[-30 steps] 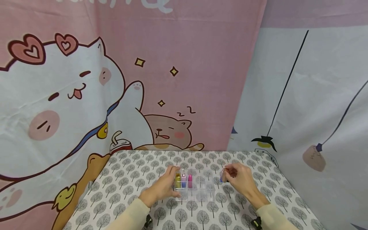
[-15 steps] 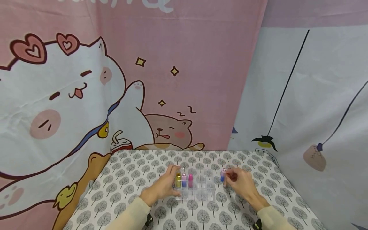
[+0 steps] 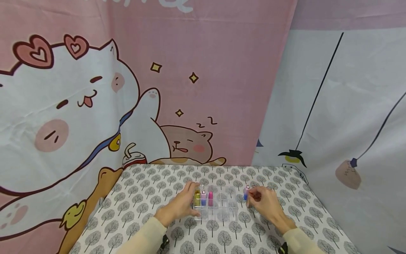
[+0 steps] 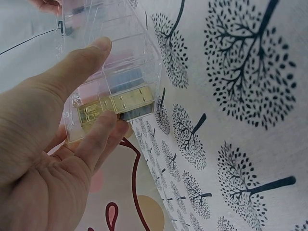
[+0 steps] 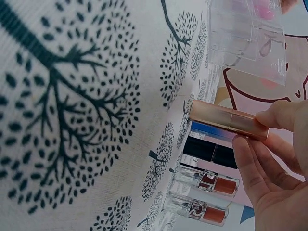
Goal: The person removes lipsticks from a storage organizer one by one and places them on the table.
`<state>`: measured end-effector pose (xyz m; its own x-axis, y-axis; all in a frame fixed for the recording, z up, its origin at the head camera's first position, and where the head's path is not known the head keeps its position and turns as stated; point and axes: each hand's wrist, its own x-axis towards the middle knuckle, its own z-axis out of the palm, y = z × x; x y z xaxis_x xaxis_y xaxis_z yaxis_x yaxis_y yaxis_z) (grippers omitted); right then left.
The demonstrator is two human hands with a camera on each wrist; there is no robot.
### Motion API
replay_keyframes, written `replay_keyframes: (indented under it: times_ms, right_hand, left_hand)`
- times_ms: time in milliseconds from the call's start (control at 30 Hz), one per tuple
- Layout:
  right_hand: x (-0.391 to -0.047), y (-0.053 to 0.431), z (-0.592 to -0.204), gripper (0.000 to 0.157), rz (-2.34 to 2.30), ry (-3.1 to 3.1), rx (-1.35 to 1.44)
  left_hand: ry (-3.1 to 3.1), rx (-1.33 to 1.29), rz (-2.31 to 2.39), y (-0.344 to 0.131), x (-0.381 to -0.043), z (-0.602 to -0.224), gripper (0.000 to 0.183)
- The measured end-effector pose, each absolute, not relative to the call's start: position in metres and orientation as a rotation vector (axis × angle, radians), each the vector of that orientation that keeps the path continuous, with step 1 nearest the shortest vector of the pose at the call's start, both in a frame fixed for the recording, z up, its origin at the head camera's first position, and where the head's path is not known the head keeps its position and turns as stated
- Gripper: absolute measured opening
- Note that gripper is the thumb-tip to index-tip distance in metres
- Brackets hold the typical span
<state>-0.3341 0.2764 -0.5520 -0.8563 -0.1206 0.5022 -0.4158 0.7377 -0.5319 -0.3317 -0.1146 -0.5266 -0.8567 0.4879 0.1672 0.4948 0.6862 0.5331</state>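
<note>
A clear plastic organizer (image 3: 228, 215) with compartments stands on the patterned cloth. My left hand (image 3: 179, 204) grips its left end, thumb at the front and fingers behind. In its left compartments stand a gold lipstick tube (image 4: 132, 98), a pink-and-blue tube (image 3: 203, 199) and a magenta tube (image 3: 210, 199). To the right of the organizer, my right hand (image 3: 264, 200) pinches an upright rose-gold lipstick tube (image 5: 221, 118) between thumb and fingers, its base close to the cloth. Right beyond it is another pink-and-blue tube (image 3: 245, 194), partly covered in the right wrist view.
Beside the held tube, the right wrist view shows a black tube (image 5: 204, 150) and two clear lip gloss tubes with reddish-brown parts, one nearer (image 5: 216, 185) and one farther along (image 5: 207, 211). A printed curtain (image 3: 222, 88) hangs behind the table.
My right hand has shifted slightly right and toward me, uncovering the pink-and-blue tube beyond it, and a rose-gold tube shows at its fingertips. My left hand stays on the organizer.
</note>
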Motion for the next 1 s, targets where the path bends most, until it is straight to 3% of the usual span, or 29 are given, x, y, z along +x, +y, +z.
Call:
replay_keyframes:
  times_ms: [1000]
  right_hand:
    - [-0.329,0.26,-0.524,0.023,0.784,-2.401,0.459]
  left_hand:
    - [-2.875,-0.849,-0.893,-0.115,-0.332,-0.527,0.123]
